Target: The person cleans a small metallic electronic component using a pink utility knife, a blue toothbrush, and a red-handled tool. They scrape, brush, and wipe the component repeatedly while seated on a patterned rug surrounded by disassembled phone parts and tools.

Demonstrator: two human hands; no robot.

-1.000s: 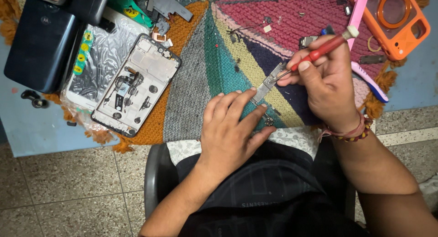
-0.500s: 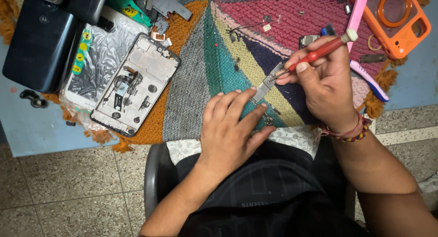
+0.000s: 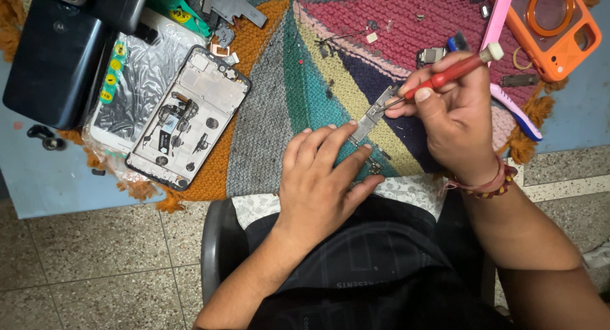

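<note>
My right hand (image 3: 454,123) grips a red-handled screwdriver (image 3: 454,69), its tip resting on a small silver circuit board (image 3: 375,110). My left hand (image 3: 324,177) lies flat on the knitted multicoloured mat (image 3: 286,101), fingertips pressing the lower end of that board. A disassembled phone frame (image 3: 187,117) lies to the left on the mat's orange part, untouched.
A black phone (image 3: 54,60) and a clear plastic sheet (image 3: 136,75) lie at the far left. An orange phone case (image 3: 549,21), a pink tool (image 3: 502,50) and several small screws and parts sit at the top right. The tiled floor lies below the table's edge.
Hardly anything has moved: both hands stay on the small board, and the screwdriver tip has shifted only slightly.
</note>
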